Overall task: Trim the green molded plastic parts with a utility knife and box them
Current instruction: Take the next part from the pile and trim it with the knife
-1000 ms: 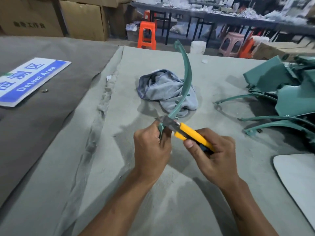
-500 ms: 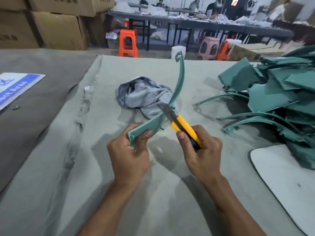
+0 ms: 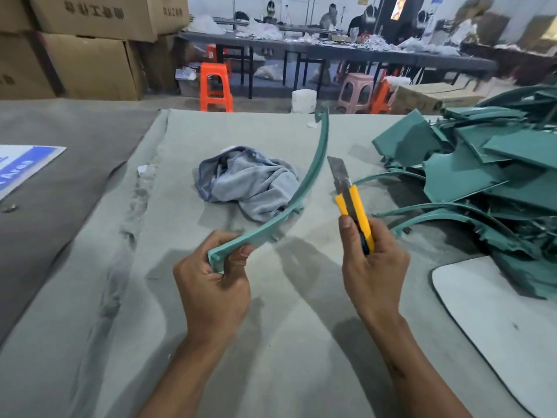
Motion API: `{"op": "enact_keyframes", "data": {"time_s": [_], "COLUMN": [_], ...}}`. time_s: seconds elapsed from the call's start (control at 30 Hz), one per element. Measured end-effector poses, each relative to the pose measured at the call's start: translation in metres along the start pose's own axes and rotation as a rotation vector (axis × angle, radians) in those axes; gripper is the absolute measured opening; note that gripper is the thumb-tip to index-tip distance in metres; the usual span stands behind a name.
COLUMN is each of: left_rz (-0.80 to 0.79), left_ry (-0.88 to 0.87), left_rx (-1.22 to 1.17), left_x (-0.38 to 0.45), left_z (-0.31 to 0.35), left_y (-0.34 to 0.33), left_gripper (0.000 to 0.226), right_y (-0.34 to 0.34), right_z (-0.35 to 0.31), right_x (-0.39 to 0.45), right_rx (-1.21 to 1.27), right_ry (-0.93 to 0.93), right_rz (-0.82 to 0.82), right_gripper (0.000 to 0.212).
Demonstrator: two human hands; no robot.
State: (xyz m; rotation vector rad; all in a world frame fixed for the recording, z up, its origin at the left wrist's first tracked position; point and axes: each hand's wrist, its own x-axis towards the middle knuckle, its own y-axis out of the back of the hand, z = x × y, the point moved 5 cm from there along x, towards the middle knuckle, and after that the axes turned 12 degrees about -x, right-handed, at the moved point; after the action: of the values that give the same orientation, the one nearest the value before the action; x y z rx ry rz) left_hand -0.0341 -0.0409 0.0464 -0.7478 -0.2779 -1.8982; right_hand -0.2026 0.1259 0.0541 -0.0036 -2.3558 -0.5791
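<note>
Blade has come off the part since the previous frame: the utility knife (image 3: 351, 200) now stands clear to the right of the curved green strip (image 3: 304, 188), no contact. Right hand (image 3: 372, 267) has its grip wrapped round the yellow handle, blade extended and pointing up. Left hand (image 3: 211, 285) pinches the strip's near end, holding it above mid-desk, probably to inspect the trimmed edge. Untrimmed green parts (image 3: 482, 176) are heaped at the desk's right edge. Rag (image 3: 247, 182) lies behind.
</note>
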Motion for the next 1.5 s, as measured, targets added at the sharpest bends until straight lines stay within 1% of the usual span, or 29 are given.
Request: {"op": "enact_keyframes", "data": {"time_s": [0.03, 0.07, 0.13, 0.17, 0.2, 0.27, 0.37, 0.47, 0.5, 0.53, 0.57, 0.6, 0.63, 0.67, 0.7, 0.73, 0.87, 0.9, 0.97, 1.0, 1.03, 1.07, 1.13, 1.17, 1.23, 1.3, 1.37, 1.43, 1.5], "left_rz": [-0.010, -0.026, -0.090, -0.136, -0.180, -0.235, -0.291, -0.272, -0.238, -0.187, -0.127, -0.087, -0.081, -0.095, -0.112, -0.133, -0.169, -0.169, -0.178, -0.175, -0.150, -0.091, 0.076, 0.138, 0.202, 0.216, 0.209, 0.183, 0.134], "left_ry": [-0.004, -0.007, -0.044, -0.087, -0.151, -0.259, -0.348, -0.447, -0.437, -0.369, -0.236, -0.047, 0.175, 0.380, 0.516, 0.600, 0.795, 0.839, 0.884, 0.879, 0.857, 0.828, 0.805, 0.818, 0.867, 0.895, 0.874, 0.866, 0.888], "left_rx": [0.013, 0.021, 0.029, 0.034, 0.042, 0.077, 0.132, 0.168, 0.203, 0.216, 0.177, 0.054, -0.158, -0.423, -0.655, -0.803, -0.940, -0.959, -0.945, -0.920, -0.915, -0.918, -0.910, -0.926, -0.998, -1.028, -1.056, -1.070, -1.000], "left_x": [-0.001, -0.001, -0.001, -0.001, -0.001, 0.000, -0.002, -0.006, -0.006, -0.006, -0.006, -0.008, -0.012, -0.017, -0.023, -0.027, -0.035, -0.035, -0.033, -0.031, -0.027, -0.022, -0.013, -0.009, -0.003, 0.001, 0.004, 0.003, 0.000], "left_z": [0.000, -0.001, -0.001, -0.001, -0.001, 0.001, 0.005, 0.014, 0.015, 0.013, 0.009, 0.004, -0.001, -0.005, -0.008, -0.008, -0.006, -0.006, -0.007, -0.007, -0.008, -0.008, -0.010, -0.013, -0.015, -0.016, -0.016, -0.017, -0.018], "left_y": [-0.001, -0.002, -0.006, -0.008, -0.010, -0.012, -0.017, -0.020, -0.021, -0.022, -0.024, -0.028, -0.035, -0.046, -0.056, -0.063, -0.066, -0.064, -0.059, -0.057, -0.055, -0.051, -0.042, -0.038, -0.033, -0.030, -0.029, -0.030, -0.030], "left_gripper": [0.015, 0.019, 0.030, 0.036, 0.040, 0.040, 0.021, 0.026, 0.032, 0.045, 0.062, 0.082, 0.099, 0.105, 0.097, 0.084, 0.044, 0.043, 0.052, 0.053, 0.048, 0.041, 0.036, 0.036, 0.040, 0.052, 0.060, 0.056, 0.055], "right_y": [-0.001, -0.003, -0.011, -0.016, -0.020, -0.025, -0.020, -0.018, -0.018, -0.019, -0.020, -0.022, -0.024, -0.026, -0.028, -0.031, -0.042, -0.044, -0.046, -0.045, -0.045, -0.043, -0.039, -0.036, -0.032, -0.031, -0.032, -0.033, -0.032], "right_z": [0.004, 0.006, 0.001, -0.002, -0.003, -0.005, -0.001, 0.000, 0.000, 0.001, 0.002, 0.002, 0.001, -0.001, -0.005, -0.010, -0.030, -0.033, -0.035, -0.034, -0.032, -0.030, -0.027, -0.027, -0.027, -0.026, -0.026, -0.026, -0.025], "right_x": [0.000, -0.002, -0.006, -0.008, -0.009, -0.009, -0.007, -0.005, -0.005, -0.005, -0.006, -0.006, -0.008, -0.010, -0.013, -0.017, -0.034, -0.037, -0.039, -0.040, -0.040, -0.039, -0.036, -0.033, -0.030, -0.028, -0.029, -0.029, -0.029], "right_rx": [0.054, 0.168, 0.499, 0.623, 0.688, 0.740, 0.782, 0.827, 0.857, 0.889, 0.916, 0.935, 0.950, 0.964, 0.977, 0.976, 0.918, 0.904, 0.849, 0.805, 0.744, 0.672, 0.550, 0.474, 0.248, 0.080, 0.032, 0.019, 0.010], "right_ry": [-0.081, -0.161, -0.312, -0.366, -0.401, -0.421, -0.438, -0.473, -0.497, -0.525, -0.550, -0.571, -0.585, -0.590, -0.583, -0.561, -0.424, -0.415, -0.393, -0.364, -0.319, -0.262, -0.126, -0.033, 0.184, 0.312, 0.344, 0.354, 0.351], "right_rz": [-0.016, -0.051, -0.125, -0.161, -0.195, -0.254, -0.254, -0.197, -0.171, -0.145, -0.127, -0.122, -0.129, -0.155, -0.196, -0.246, -0.472, -0.522, -0.619, -0.654, -0.673, -0.681, -0.681, -0.678, -0.660, -0.635, -0.612, -0.570, -0.519], "right_gripper": [0.055, 0.057, 0.054, 0.051, 0.048, 0.040, 0.028, 0.030, 0.030, 0.030, 0.031, 0.033, 0.035, 0.037, 0.037, 0.038, 0.033, 0.029, 0.024, 0.022, 0.021, 0.021, 0.021, 0.025, 0.034, 0.035, 0.038, 0.043, 0.043]}}
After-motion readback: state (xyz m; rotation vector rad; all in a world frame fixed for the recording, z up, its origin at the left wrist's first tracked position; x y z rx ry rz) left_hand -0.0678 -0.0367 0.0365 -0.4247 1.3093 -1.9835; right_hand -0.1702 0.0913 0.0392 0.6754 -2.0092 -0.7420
